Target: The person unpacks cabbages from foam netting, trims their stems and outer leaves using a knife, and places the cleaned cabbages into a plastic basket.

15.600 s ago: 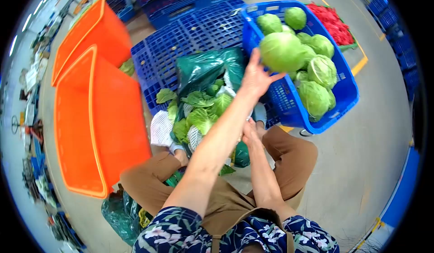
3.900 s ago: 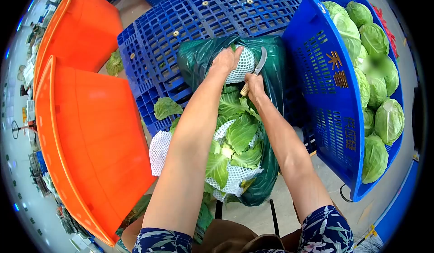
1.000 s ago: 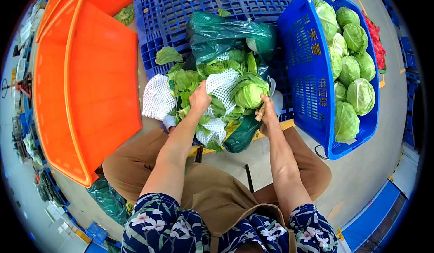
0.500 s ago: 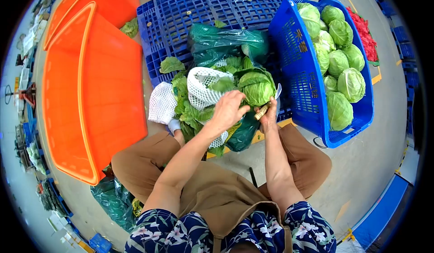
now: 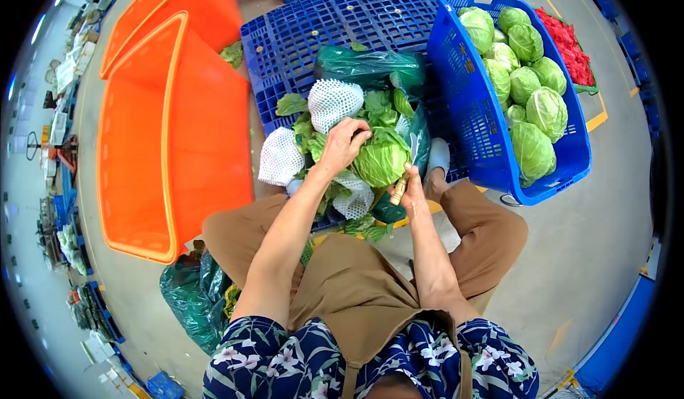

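Observation:
A green cabbage (image 5: 381, 161) with loose outer leaves lies between my hands, above a pile of leaves and white foam nets. My left hand (image 5: 345, 142) is at its upper left, fingers bent onto an outer leaf. My right hand (image 5: 410, 185) is closed on a knife (image 5: 400, 187) with a light handle, its curved blade pointing up along the cabbage's right side. A white foam net (image 5: 335, 104) rests just beyond my left hand, and another net (image 5: 281, 157) lies to the left. Behind the pile is a dark green plastic bag (image 5: 367, 66).
Cabbages fill much of the blue basket (image 5: 476, 125) on the right. Two orange bins (image 5: 214, 139) stand on the left. A blue pallet (image 5: 285, 50) lies under the pile. Red material (image 5: 566, 46) sits beyond the basket, and a green bag (image 5: 192, 292) is beside my left knee.
The foam net has moved off to the upper left of the cabbage. My left hand has let go of it and is now at the outer leaves. The knife stays in my right hand.

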`<state>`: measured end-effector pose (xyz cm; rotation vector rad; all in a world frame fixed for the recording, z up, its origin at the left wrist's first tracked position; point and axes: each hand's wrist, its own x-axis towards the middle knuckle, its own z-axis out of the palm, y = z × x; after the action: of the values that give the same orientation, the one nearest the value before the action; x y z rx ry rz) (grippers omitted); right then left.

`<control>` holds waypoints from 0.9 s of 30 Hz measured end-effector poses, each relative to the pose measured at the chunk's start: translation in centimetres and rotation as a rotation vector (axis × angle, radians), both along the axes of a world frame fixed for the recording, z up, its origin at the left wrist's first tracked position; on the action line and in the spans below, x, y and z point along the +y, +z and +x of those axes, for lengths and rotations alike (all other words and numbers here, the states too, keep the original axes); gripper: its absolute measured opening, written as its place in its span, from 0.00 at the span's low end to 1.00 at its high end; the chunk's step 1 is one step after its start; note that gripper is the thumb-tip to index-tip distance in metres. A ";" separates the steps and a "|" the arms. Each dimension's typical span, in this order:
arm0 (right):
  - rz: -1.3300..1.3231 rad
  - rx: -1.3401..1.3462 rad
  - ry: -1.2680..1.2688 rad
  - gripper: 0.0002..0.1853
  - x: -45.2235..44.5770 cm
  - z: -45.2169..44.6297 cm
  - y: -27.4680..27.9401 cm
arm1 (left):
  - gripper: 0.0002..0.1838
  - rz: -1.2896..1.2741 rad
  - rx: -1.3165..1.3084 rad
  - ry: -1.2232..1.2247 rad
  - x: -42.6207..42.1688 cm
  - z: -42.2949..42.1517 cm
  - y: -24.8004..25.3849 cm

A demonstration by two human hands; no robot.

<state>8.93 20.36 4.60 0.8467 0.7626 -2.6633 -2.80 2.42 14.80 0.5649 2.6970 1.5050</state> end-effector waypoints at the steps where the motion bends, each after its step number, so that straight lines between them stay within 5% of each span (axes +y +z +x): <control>1: 0.014 -0.026 0.005 0.30 -1.3 0.6 0.2 | 0.08 -0.009 0.084 0.063 -1.2 0.2 -0.2; 5: 0.085 0.072 0.275 0.28 -1.5 1.1 -0.6 | 0.08 -0.017 0.171 0.316 -2.1 -2.9 -1.1; 8: 0.112 0.076 0.320 0.28 -2.9 1.1 0.1 | 0.12 -0.007 -0.642 0.309 -1.4 -4.5 -1.0; 11: 0.121 -0.041 0.284 0.28 -3.8 0.8 -0.7 | 0.19 0.199 -0.613 0.392 -2.4 -4.2 -5.7; 12: 0.200 -0.059 0.301 0.27 -3.7 0.2 -0.7 | 0.22 -0.089 -0.098 0.391 -3.3 -4.1 -8.5; 13: 0.277 -0.082 0.310 0.27 -3.5 -0.4 -0.5 | 0.24 -0.137 0.243 0.396 -3.4 -2.5 -6.2; 15: 0.333 -0.147 0.323 0.28 -3.3 -1.6 -1.2 | 0.28 -0.209 -0.139 0.465 -4.1 1.2 -6.2; 17: 0.440 -0.231 0.393 0.31 -3.3 -2.6 -1.0 | 0.37 -0.177 -0.522 0.190 -4.3 4.9 -10.2; 20: 0.622 -0.195 0.481 0.32 -3.6 -2.8 -1.4 | 0.63 -0.140 -0.564 0.111 -3.6 7.1 -13.5; 23: 0.690 -0.204 0.550 0.32 -3.0 -2.1 -1.3 | 0.67 -0.160 -0.647 0.187 -5.3 7.6 -17.1; 24: 0.895 -0.202 0.638 0.23 -3.0 -2.1 -0.9 | 0.69 -0.178 -0.609 0.116 -5.9 7.5 -17.7; 27: 1.841 0.216 0.614 0.17 -4.7 -1.0 -5.7 | 0.70 -0.216 -0.563 0.110 -5.3 8.5 -15.9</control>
<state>7.92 15.65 -1.11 0.3227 2.8706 -0.9162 5.72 -2.91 -1.09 -0.0213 2.4166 1.1416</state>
